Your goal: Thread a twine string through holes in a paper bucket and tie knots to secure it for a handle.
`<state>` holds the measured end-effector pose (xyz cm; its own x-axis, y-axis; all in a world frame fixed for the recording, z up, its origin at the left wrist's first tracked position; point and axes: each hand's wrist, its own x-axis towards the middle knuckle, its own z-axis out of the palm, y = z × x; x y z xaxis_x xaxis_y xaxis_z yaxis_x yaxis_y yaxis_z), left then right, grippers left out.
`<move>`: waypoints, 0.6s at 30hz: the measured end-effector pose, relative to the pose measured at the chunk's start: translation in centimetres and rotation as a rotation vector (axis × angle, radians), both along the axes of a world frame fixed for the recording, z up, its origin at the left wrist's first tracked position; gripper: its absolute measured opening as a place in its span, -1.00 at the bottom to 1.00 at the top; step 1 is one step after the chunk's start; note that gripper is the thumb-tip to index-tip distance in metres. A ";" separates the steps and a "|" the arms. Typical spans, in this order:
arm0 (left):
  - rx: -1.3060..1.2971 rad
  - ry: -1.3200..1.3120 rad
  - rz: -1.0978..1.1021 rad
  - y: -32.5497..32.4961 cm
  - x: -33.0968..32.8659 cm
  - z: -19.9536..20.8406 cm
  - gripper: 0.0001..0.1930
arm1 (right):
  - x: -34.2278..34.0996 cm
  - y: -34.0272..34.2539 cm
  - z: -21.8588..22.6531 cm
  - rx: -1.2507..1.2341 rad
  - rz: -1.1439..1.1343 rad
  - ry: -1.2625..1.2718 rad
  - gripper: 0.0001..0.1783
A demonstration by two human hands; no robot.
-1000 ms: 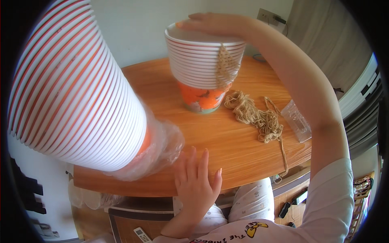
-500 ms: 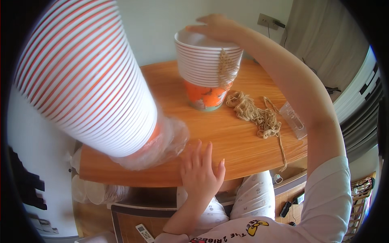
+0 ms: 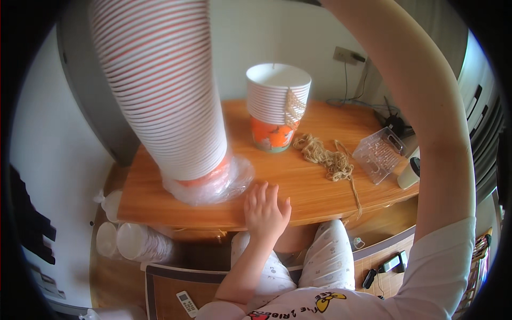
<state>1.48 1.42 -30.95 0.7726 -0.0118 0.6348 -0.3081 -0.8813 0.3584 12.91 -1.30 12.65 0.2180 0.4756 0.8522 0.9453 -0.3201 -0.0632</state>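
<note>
Head view shows a tall stack of nested tubs [image 3: 170,96], bottom in clear plastic [image 3: 237,178], at the left of the wooden table [image 3: 304,189]; left hand [image 3: 266,216], fingers loosely spread, by the front edge; shorter tub stack [image 3: 274,106]; tan twine [image 3: 324,156]; raised right arm [image 3: 448,122], right hand out of frame, its state untellable.

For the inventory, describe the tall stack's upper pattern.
Tall stack: white bands, reddish lines; best in head view.

A white T-shirt [image 3: 373,308] with short, loose sleeves [image 3: 447,253] carries dark lettering [image 3: 289,315] and a yellow print [image 3: 323,303] edged in black across the front, worn above pale trousers [image 3: 332,256] scattered with small grey motifs.
</note>
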 end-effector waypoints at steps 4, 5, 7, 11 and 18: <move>-0.023 -0.009 -0.016 -0.1 -0.2 0.0 -0.58 | -3.9 2.0 1.5 -0.500 -0.136 0.225 -0.21; -0.020 -0.010 -0.018 -0.1 -0.4 0.0 -0.59 | -4.3 2.7 1.6 -0.463 -0.268 0.273 -0.19; -0.025 -0.024 -0.014 0.1 -0.4 -0.2 -0.59 | -5.8 3.1 2.0 -0.505 -0.256 0.295 -0.14; -0.042 -0.028 -0.027 -0.2 -0.3 -0.4 -0.60 | -8.5 8.0 3.2 -0.619 -0.724 0.547 -0.08; -0.080 -0.064 -0.043 -0.1 -0.1 -0.7 -0.61 | -8.9 6.4 5.5 -0.842 -0.196 0.729 -0.24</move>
